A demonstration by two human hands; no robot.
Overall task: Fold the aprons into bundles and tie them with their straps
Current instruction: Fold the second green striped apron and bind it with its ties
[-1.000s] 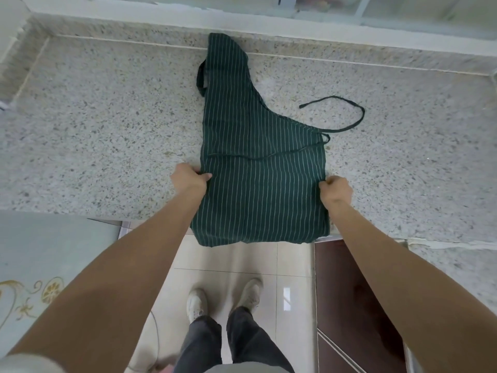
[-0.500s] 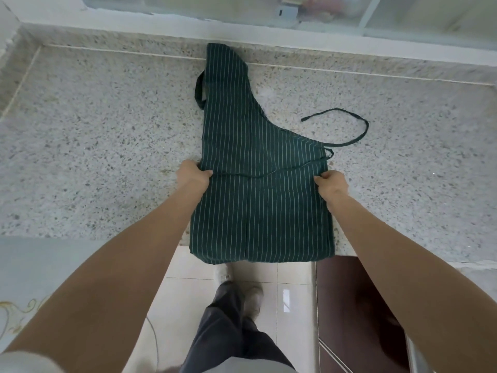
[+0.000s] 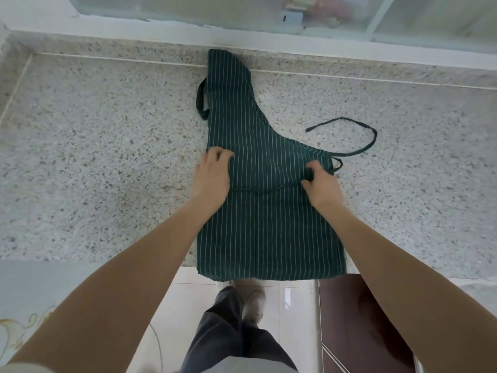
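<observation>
Nearest me, the apron's (image 3: 269, 211) lower hem hangs past the front edge of the granite counter (image 3: 107, 170), over pale glossy floor tiles (image 3: 185, 313). Below the hem I see grey trouser legs (image 3: 228, 332) and a light shoe (image 3: 252, 305), partly hidden by the trousers. Right of the hem stands a dark brown cabinet front (image 3: 349, 319), cut off by my right forearm. Left of the hem, a pale blue panel with a gold ornament (image 3: 24, 327) runs out of view.

The apron is dark green cloth with thin white stripes, folded lengthwise into a narrow shape that tapers toward its far end. My left hand (image 3: 212, 179) rests on its left edge, fingers loosely bent on the cloth; I cannot tell whether they pinch anything. My right hand (image 3: 321, 187) lies on the right side, fingers curled into the fabric and bunching it, hiding the cloth beneath. A thin tie line crosses the apron between the hands.

Right of the apron a narrow waist strap (image 3: 368, 141) loops across the speckled stone. At the upper left edge a neck loop (image 3: 201, 100) sticks out. The apron's tip touches the raised back ledge; beyond it, frosted glass (image 3: 242, 12) blurs whatever lies behind.
</observation>
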